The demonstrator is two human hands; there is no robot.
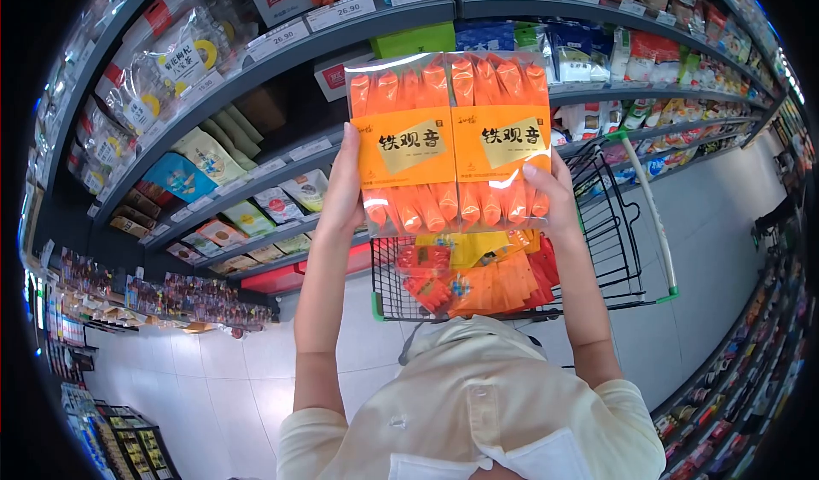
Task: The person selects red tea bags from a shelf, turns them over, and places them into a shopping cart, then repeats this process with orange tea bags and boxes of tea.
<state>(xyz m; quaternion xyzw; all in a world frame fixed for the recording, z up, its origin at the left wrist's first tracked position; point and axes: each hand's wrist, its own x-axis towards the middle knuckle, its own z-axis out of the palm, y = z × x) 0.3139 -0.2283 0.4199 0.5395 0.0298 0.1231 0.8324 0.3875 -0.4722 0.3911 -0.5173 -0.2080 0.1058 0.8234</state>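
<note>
Two clear packs of orange tea sachets, a left tea pack (408,151) and a right tea pack (502,143), are held up side by side in front of the shelves. Each has an orange paper band with a gold label and large dark Chinese characters. My left hand (344,181) grips the outer edge of the left pack, its fingers mostly hidden behind it. On the other side my right hand (556,194) is closed on the right pack, thumb across its front. Below them a black wire shopping cart (627,241) contains orange, red and yellow packets (490,284).
Curved by the lens, shelves (341,19) of bagged goods with price tags run across the front and left. More stocked shelves (734,386) line the right. Pale floor tiles (213,369) show around the cart, whose handle (653,215) is at right.
</note>
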